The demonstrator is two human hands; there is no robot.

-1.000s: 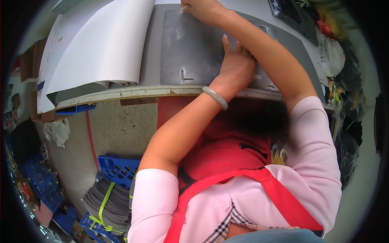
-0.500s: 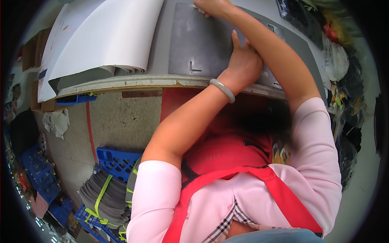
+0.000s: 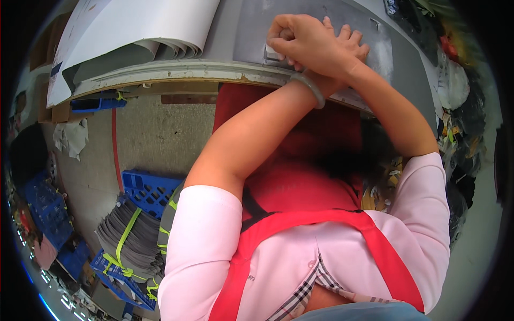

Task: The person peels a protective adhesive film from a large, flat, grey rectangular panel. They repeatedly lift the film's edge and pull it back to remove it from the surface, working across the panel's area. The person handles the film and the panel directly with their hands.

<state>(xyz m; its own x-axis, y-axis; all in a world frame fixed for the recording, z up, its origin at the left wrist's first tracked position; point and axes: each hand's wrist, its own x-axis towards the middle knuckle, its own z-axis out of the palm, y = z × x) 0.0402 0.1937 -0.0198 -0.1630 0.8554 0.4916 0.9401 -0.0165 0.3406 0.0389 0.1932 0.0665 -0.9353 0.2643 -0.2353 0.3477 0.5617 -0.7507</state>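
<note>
A dark grey flat template (image 3: 250, 33) with small cut-out slots lies on the table, over a grey sheet (image 3: 409, 64). My left hand (image 3: 350, 47) rests flat on the template with its fingers spread; a pale bangle (image 3: 309, 88) circles that wrist. Crossing over it, my right hand (image 3: 310, 43) is closed in a pinch on a small white piece (image 3: 273, 52), at the slot near the template's front left corner. The piece is mostly covered by my fingers, and its kind cannot be made out.
Large white sheets (image 3: 144, 27) with curled edges lie to the left on the table, whose worn front edge (image 3: 160, 74) runs before me. Below left, bundled grey pieces (image 3: 128, 235) stand by a blue crate (image 3: 152, 192). Clear plastic bags (image 3: 452, 88) lie at the right.
My right hand has come from the template's far edge back toward me, down to the near left slot, still pinching the white piece. My left hand has shifted slightly right and forward.
</note>
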